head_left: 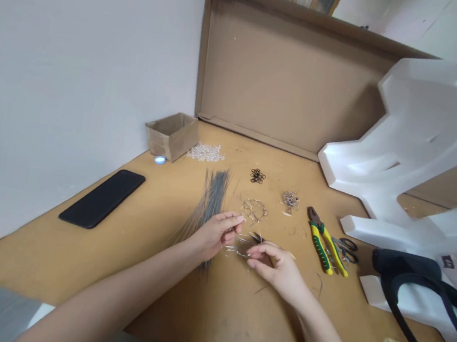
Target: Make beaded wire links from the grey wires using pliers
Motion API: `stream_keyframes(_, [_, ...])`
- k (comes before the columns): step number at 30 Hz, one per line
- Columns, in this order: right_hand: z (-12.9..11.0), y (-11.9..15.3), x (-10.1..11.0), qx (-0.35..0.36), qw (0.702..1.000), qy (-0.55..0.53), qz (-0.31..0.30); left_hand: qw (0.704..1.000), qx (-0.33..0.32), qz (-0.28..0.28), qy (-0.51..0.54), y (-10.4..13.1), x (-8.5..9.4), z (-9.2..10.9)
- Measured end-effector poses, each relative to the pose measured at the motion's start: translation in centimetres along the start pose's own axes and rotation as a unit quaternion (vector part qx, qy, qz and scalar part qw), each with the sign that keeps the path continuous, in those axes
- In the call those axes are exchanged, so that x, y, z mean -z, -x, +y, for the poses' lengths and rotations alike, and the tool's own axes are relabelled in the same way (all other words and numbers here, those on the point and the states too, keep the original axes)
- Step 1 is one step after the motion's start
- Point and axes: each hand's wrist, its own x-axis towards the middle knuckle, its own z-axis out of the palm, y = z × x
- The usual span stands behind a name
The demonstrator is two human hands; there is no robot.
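My left hand (220,234) is closed in a pinch beside the bundle of thin grey wires (216,194), its wrist over the lower part of them. What it pinches is too small to make out. My right hand (269,259) has thumb and fingertips together on a thin, curved silvery wire piece (238,251) that reaches toward the left hand. Partly hidden behind the right hand lies a dark-tipped tool (257,237) with a yellow handle. Just beyond the hands rests a loose ring of twisted wire pieces (254,211).
Green-yellow pliers (322,242) and scissors (346,249) lie right. Farther back are black rings (257,176), small metal pieces (290,199), clear beads (206,152) and a small cardboard box (171,138). A black phone (102,198) lies left; white foam (423,129) stands right.
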Motion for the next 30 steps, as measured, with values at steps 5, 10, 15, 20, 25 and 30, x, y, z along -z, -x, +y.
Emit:
stream_keyframes(5, [-0.1,0.0,-0.5,-0.037,0.999,-0.032,0.019,1.000,0.002,-0.001,0.001,0.1,-0.1,-0.1])
stream_keyframes(10, [-0.1,0.0,-0.2,-0.023,0.999,-0.015,0.039,1.000,-0.006,-0.002,-0.008,0.1,-0.2,-0.1])
stream_keyframes(15, [0.0,-0.1,-0.3,-0.032,0.997,0.001,0.067,1.000,-0.019,0.001,-0.020,0.0,-0.2,-0.2])
stream_keyframes(20, [0.0,-0.1,0.1,-0.080,0.993,-0.003,0.087,1.000,-0.021,0.002,-0.021,0.1,-0.2,-0.2])
stream_keyframes(25, [-0.1,0.1,0.8,-0.099,0.993,-0.022,0.054,0.999,-0.013,0.014,-0.030,0.1,-0.3,-0.2])
stream_keyframes(30, [-0.4,0.2,1.1,-0.083,0.995,-0.043,0.017,0.999,-0.011,0.029,-0.038,0.1,-0.3,-0.2])
